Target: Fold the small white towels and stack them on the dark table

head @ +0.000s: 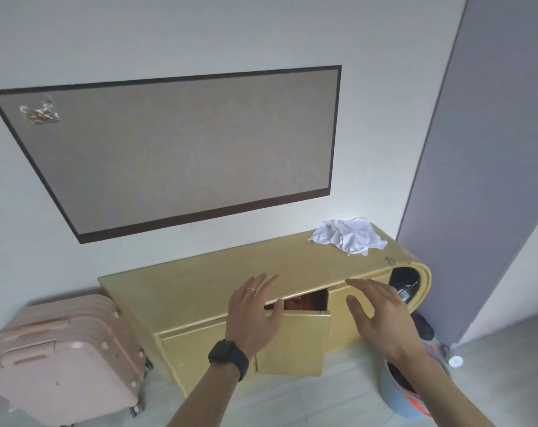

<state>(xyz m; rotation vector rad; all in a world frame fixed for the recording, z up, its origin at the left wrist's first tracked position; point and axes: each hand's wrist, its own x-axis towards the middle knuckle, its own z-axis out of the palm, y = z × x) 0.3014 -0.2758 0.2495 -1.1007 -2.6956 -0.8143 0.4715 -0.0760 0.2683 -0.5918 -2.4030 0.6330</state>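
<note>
- When checked from the head view, found towels crumpled in one loose white heap on top of the yellow cabinet, at its right end, close to the wall.
- Could not count separate pieces within the heap.
- Recorded left hand as released: fingers straight and spread, palm down, grasping nothing.
- Placed it before the cabinet's front edge, well apart from the towels.
- Noted its thumb lying at the top edge of the door; could not tell whether touching.
- Recorded right hand as released likewise: fingers straight, slightly spread, grasping nothing.
- Placed it before the cabinet front, right of the door, nearer the towels yet apart from them.
- Noted ring on a left finger and black watch on the left wrist.
- Found the door ajar, tilted outward at the top, with something reddish-brown dimly showing behind the gap; could not identify it.
- Found a rounded opening at the cabinet's right end, with dark items inside, too dim to name.
- Logged pink suitcase on the floor, just beside the cabinet's left end.
- Logged blue bucket on the floor beneath the right forearm, partly hidden, with something orange at its rim.
- Logged dark-framed grey panel on the wall above the cabinet, with a small clear bag at its upper left corner.
- Logged grey partition at far right.
</note>
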